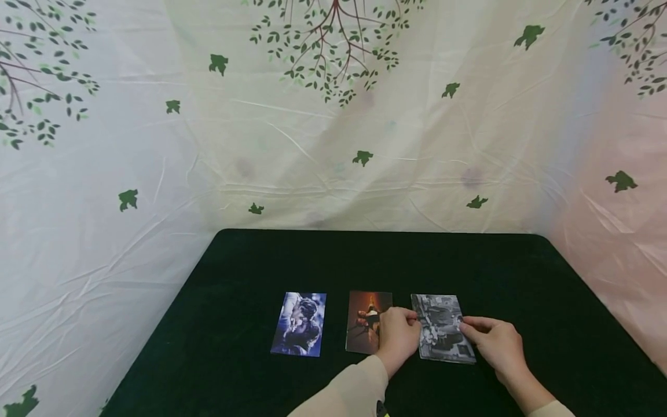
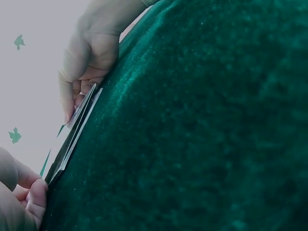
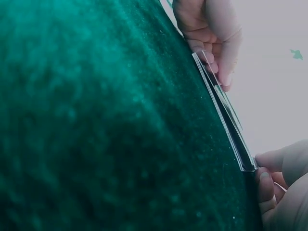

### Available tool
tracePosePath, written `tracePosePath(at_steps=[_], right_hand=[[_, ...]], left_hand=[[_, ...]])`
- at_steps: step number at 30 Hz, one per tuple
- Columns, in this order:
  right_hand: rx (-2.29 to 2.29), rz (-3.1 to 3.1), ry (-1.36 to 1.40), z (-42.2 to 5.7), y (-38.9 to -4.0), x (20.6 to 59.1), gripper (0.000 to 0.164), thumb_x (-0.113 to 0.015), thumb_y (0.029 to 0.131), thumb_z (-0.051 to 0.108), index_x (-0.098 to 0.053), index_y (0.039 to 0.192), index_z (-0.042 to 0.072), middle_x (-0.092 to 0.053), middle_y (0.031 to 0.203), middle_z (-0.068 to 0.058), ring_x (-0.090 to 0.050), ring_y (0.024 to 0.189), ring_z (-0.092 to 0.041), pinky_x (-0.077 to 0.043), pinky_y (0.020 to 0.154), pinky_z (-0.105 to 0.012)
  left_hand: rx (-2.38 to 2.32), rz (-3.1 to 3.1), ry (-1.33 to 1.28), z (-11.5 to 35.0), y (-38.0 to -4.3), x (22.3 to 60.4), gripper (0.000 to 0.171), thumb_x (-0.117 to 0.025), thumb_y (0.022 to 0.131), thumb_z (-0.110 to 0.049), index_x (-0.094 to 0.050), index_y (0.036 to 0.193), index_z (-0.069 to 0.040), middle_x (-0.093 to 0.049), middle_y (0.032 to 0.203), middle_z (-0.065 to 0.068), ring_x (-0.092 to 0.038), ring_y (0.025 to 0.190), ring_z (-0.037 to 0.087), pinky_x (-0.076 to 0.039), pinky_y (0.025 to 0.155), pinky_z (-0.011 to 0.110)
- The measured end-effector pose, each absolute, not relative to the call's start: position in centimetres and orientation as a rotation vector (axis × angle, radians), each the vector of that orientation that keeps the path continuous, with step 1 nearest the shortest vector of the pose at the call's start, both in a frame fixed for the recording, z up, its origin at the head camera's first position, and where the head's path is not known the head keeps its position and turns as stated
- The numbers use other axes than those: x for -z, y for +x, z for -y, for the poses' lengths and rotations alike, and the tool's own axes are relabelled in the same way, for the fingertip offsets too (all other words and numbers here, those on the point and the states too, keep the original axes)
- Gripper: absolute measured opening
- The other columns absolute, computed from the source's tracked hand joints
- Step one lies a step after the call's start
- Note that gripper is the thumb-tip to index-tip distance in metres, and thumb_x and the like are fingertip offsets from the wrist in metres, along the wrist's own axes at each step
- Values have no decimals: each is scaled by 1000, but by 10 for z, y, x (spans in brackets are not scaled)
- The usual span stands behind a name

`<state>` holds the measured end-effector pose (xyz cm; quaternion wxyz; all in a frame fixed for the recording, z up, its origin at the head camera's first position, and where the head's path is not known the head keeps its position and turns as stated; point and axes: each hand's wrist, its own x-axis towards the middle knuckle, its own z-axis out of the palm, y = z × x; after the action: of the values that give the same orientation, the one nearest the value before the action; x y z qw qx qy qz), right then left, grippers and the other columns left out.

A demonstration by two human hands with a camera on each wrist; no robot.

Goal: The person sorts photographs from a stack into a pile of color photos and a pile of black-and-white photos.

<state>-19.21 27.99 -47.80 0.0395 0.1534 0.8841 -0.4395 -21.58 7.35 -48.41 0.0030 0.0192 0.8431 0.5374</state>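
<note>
Both of my hands are at a black-and-white picture card [image 1: 442,327] on the right of the row. My left hand [image 1: 398,336] pinches its left edge, and the thumb and fingers of my right hand [image 1: 497,344] pinch the right edge. Seen edge-on in the left wrist view, the card tops a small stack of cards [image 2: 79,130] with gaps between the layers. The right wrist view shows the same layered edges [image 3: 224,113] between the two hands. Part of an orange-brown picture card [image 1: 359,324] is hidden behind my left hand.
A blue-and-white picture card [image 1: 299,324] lies flat at the left of the row. Dark green cloth [image 1: 234,278] covers the table. Behind and beside the table hangs a pale curtain [image 1: 312,174] printed with leaves and branches.
</note>
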Motion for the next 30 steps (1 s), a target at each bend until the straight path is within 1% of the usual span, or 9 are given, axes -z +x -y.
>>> tracePosePath(at_steps=[5,12,20,30], right_hand=[[1323,-2726,453,-279,-192,478,38,-69,88,31,-68,116,5,-65,113,-17,-60,93,-24,-46,65,-32],[1285,-2758,428,-277,-193,478,36,-69,89,29,-68,115,4,-67,107,-14,-61,86,-20,-46,63,-32],[1249,-2791,421,-276,-195,480,33,-69,89,27,-69,112,4,-69,103,-13,-61,82,-18,-46,62,-32],[1208,-2807,453,-274,-196,479,29,-71,87,25,-71,110,6,-68,106,-16,-62,82,-19,-46,62,-31]], left_hand=[[-1680,-2643,41,-74,-215,484,9,-71,83,-8,-76,90,-8,-62,71,-9,-54,65,3,-48,60,23],[-1682,-2671,58,-75,-215,485,8,-70,82,-7,-76,88,-6,-62,69,-9,-54,62,2,-47,57,22],[-1706,-2660,36,-76,-216,484,8,-71,81,-4,-76,86,-5,-63,68,-7,-54,61,2,-48,57,22],[-1667,-2694,-16,-78,-216,483,6,-72,79,-3,-76,84,-7,-62,67,-7,-54,61,2,-49,58,23]])
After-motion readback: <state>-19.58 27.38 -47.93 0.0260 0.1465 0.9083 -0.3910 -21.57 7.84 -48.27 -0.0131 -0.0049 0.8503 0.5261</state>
